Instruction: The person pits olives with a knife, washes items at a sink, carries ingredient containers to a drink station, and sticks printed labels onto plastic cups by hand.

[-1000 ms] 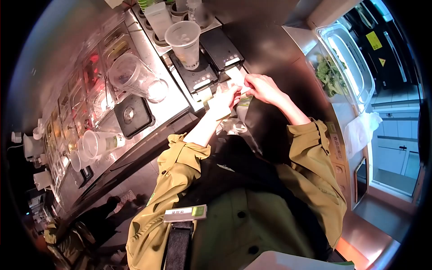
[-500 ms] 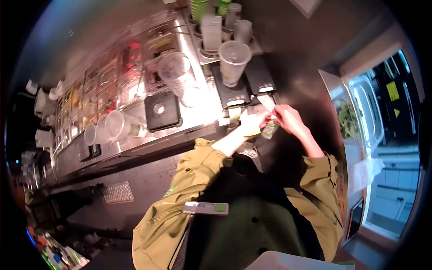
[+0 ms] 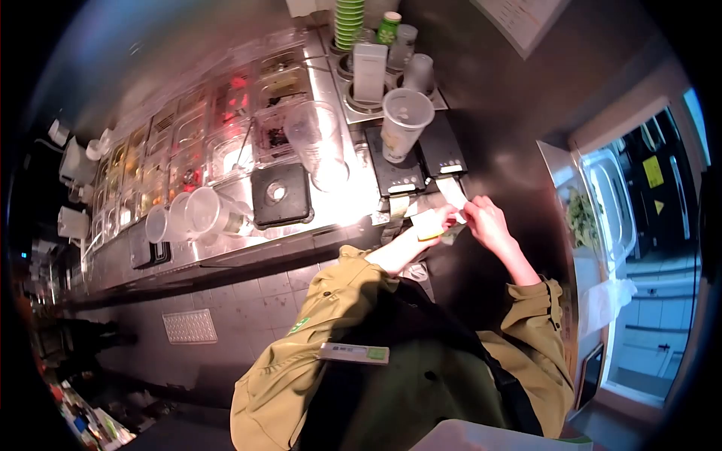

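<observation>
My right hand is closed, its fingertips pinching the lower end of a white paper strip that hangs from the right one of two black label printers. Beside it, my left hand is also closed at the same strip's end; a white label with a yellow edge lies over its back. What lies between the left fingertips is partly hidden. A clear plastic cup stands upright on the left black printer. Another short label sticks out of that printer.
Left of the printers are a large clear pitcher, a black square device, tilted clear cups and food trays. Green cups stand behind. At right is a clear bin with leaves.
The view has swung, so the counter and printers now appear farther right. Both hands stay close together at the paper strip. The label on my left hand now shows more fully.
</observation>
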